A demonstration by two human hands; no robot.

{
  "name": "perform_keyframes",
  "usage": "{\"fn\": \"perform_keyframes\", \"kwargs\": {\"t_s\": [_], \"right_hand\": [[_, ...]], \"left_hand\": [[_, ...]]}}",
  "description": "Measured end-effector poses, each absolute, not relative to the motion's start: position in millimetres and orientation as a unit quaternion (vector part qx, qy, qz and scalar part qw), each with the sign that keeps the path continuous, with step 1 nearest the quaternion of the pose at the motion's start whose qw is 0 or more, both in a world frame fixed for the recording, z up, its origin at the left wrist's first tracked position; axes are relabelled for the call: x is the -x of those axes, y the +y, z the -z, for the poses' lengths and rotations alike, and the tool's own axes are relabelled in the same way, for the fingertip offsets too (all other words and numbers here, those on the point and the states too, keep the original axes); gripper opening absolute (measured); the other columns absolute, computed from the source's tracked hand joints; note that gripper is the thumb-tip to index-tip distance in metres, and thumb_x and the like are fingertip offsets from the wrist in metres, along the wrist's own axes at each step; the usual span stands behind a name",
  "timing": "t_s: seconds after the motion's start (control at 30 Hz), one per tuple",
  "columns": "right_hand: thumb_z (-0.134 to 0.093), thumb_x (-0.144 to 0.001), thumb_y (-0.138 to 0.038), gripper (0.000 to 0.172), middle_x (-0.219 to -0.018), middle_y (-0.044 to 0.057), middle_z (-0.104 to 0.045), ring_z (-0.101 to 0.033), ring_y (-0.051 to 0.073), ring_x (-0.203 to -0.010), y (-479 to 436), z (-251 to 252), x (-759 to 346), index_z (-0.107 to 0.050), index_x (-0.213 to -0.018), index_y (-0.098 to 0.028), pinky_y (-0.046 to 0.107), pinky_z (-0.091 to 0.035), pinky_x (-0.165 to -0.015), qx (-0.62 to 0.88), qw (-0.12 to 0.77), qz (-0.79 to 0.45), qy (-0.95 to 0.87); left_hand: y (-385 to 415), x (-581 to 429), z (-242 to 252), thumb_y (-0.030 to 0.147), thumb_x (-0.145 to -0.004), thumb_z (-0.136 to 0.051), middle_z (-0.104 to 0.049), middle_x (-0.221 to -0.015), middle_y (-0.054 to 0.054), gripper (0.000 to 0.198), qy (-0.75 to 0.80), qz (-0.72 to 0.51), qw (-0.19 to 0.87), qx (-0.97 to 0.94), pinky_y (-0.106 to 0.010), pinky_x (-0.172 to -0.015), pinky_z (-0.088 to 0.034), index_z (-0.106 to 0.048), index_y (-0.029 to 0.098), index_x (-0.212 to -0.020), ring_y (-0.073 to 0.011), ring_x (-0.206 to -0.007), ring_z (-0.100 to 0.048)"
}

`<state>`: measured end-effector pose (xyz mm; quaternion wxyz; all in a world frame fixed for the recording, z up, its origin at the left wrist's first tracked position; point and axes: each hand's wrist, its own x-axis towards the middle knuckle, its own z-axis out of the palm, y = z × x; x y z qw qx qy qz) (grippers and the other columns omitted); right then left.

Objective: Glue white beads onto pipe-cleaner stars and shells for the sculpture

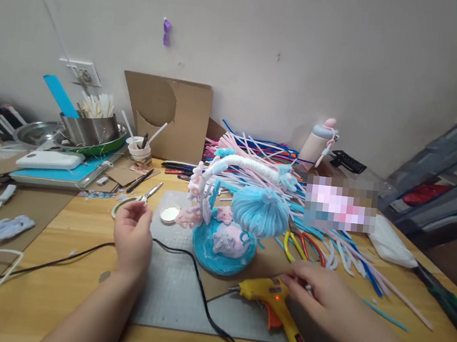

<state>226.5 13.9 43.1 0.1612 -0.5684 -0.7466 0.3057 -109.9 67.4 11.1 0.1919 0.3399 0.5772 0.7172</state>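
My left hand (134, 234) hovers over the left edge of a grey cutting mat (175, 290), fingers pinched on something small that I cannot make out, just below a pair of scissors (144, 196). My right hand (321, 295) rests beside a yellow hot glue gun (275, 306), fingertips touching its body, fingers loosely stretched. Between the hands stands a blue and pink pipe-cleaner craft (231, 220) with a fluffy blue dome hanging from a white arch over a round blue base. A small round shiny dish (169, 214) lies on the mat next to it.
A black cable (186, 259) crosses the mat. A heap of coloured pipe cleaners (291, 199) and pliers (302, 244) lie behind right. A metal pot (89, 129), cup (139, 151), cardboard (169, 110) and pink bottle (317, 142) stand by the wall.
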Motion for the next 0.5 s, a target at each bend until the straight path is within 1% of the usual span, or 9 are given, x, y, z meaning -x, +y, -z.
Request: {"fn": "perform_keyframes", "kwargs": {"t_s": [0.03,0.07,0.13,0.2,0.37,0.5], "right_hand": [[-0.052,-0.086,-0.034,0.029,-0.064,0.005,-0.070,-0.063,0.024,-0.061,9.1,-40.9,-232.6,-0.067,-0.065,-0.024,0.033,-0.041,-0.056,0.575,0.139,-0.306,-0.746],[-0.053,-0.086,-0.038,0.031,-0.061,0.005,-0.068,-0.062,0.024,-0.059,4.3,-37.2,-237.6,-0.065,-0.061,-0.024,0.032,-0.039,-0.054,0.580,0.110,-0.309,-0.745],[-0.053,-0.085,-0.041,0.030,-0.065,0.005,-0.070,-0.063,0.024,-0.062,-5.1,-26.1,-243.2,-0.065,-0.063,-0.024,0.031,-0.039,-0.055,0.593,0.023,-0.323,-0.737],[-0.054,-0.084,-0.042,0.027,-0.071,0.006,-0.072,-0.065,0.025,-0.066,-13.1,-13.0,-243.3,-0.064,-0.068,-0.023,0.031,-0.040,-0.057,0.601,-0.011,-0.335,-0.726],[-0.057,-0.082,-0.045,0.022,-0.081,0.008,-0.074,-0.068,0.027,-0.074,-21.5,5.8,-233.7,-0.062,-0.079,-0.023,0.032,-0.043,-0.062,0.621,0.010,-0.327,-0.712],[-0.061,-0.078,-0.045,0.022,-0.089,0.010,-0.076,-0.068,0.032,-0.081,-22.4,5.1,-227.9,-0.059,-0.086,-0.024,0.035,-0.042,-0.064,0.645,0.021,-0.299,-0.703]], "left_hand": [[74.2,117.6,-9.2,0.018,-0.080,-0.064,-0.059,-0.086,0.000,0.016,0.586,-0.718,0.170,-0.336,-0.029,-0.073,-0.049,-0.058,0.019,-0.096,-0.0141,-0.078,-0.058],[80.3,124.4,-7.0,0.022,-0.084,-0.063,-0.061,-0.092,-0.002,0.018,0.594,-0.716,0.150,-0.334,-0.033,-0.075,-0.050,-0.059,0.017,-0.101,-0.0159,-0.081,-0.060],[89.1,134.8,-2.6,0.028,-0.088,-0.059,-0.062,-0.106,-0.007,0.026,0.609,-0.711,0.113,-0.332,-0.039,-0.077,-0.053,-0.058,0.015,-0.110,-0.0195,-0.089,-0.062],[93.5,140.5,0.5,0.031,-0.090,-0.057,-0.061,-0.114,-0.009,0.030,0.620,-0.703,0.087,-0.337,-0.042,-0.079,-0.054,-0.057,0.015,-0.116,-0.0215,-0.095,-0.062],[95.4,146.0,4.1,0.030,-0.090,-0.058,-0.061,-0.116,-0.009,0.032,0.640,-0.670,0.057,-0.371,-0.043,-0.081,-0.054,-0.056,0.016,-0.118,-0.0221,-0.097,-0.062],[98.2,150.9,7.5,0.030,-0.090,-0.058,-0.061,-0.115,-0.009,0.032,0.658,-0.623,0.071,-0.418,-0.042,-0.080,-0.054,-0.056,0.016,-0.118,-0.0218,-0.096,-0.062]]}}
